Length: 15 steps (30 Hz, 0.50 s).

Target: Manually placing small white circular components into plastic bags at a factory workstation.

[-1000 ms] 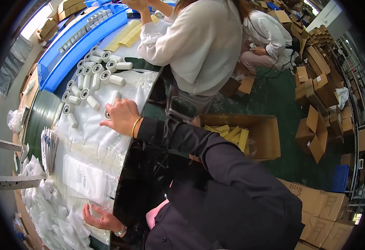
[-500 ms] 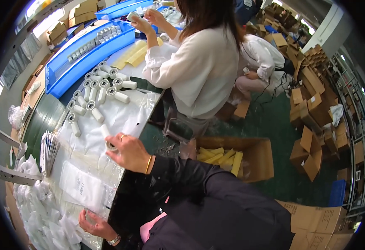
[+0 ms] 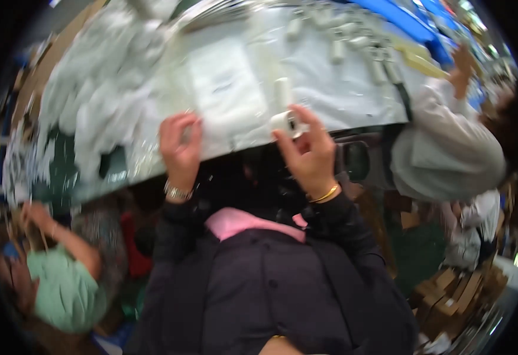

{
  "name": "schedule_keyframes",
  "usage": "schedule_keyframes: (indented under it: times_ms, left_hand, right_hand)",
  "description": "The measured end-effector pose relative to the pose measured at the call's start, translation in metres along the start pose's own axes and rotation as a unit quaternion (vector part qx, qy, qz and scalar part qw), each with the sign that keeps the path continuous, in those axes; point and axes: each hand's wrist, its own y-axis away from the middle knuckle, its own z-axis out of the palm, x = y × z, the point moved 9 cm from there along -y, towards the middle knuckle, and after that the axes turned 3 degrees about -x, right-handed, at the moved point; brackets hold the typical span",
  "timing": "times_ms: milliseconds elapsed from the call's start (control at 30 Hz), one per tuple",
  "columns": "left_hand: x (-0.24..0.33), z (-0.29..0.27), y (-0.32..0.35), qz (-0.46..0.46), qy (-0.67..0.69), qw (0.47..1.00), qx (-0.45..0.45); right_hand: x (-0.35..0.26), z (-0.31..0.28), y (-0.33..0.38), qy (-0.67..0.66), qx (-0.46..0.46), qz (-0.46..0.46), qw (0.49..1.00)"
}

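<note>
My right hand (image 3: 309, 148) grips a white plastic fitting (image 3: 284, 124) with a round, dark-centred head between thumb and fingers. The fitting's white tubular stem points away from me, above the near edge of the table. To the left, my left hand (image 3: 180, 145) is loosely curled with nothing in it, its thumb and fingertips apart. Just beyond and between my hands lies a flat white printed plastic bag (image 3: 226, 80). Several more white fittings (image 3: 337, 47) lie at the far right of the table. Motion blurs the picture, so fine detail is lost.
A heap of white wrapped packets (image 3: 99, 77) covers the table's left side. Stacked printed sheets (image 3: 211, 13) lie at the back, blue trays (image 3: 398, 18) at the far right. One co-worker in white (image 3: 448, 148) stands right; another in green (image 3: 64, 284) is at left.
My view has swung round to face the table squarely. My right hand has brought the white fitting nearer the table's edge, and my left hand's fingers have curled more.
</note>
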Motion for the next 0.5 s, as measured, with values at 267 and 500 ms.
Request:
schedule_keyframes:
  times_ms: [267, 500]
  left_hand:
    - [0.016, -0.006, -0.001, 0.052, 0.021, 0.992, -0.112]
    - [0.025, 0.004, -0.004, 0.057, -0.067, 0.985, -0.148]
  right_hand:
    - [-0.026, 0.041, 0.002, 0.043, -0.106, -0.073, 0.991]
    - [-0.029, 0.058, 0.011, 0.004, -0.145, -0.159, 0.977]
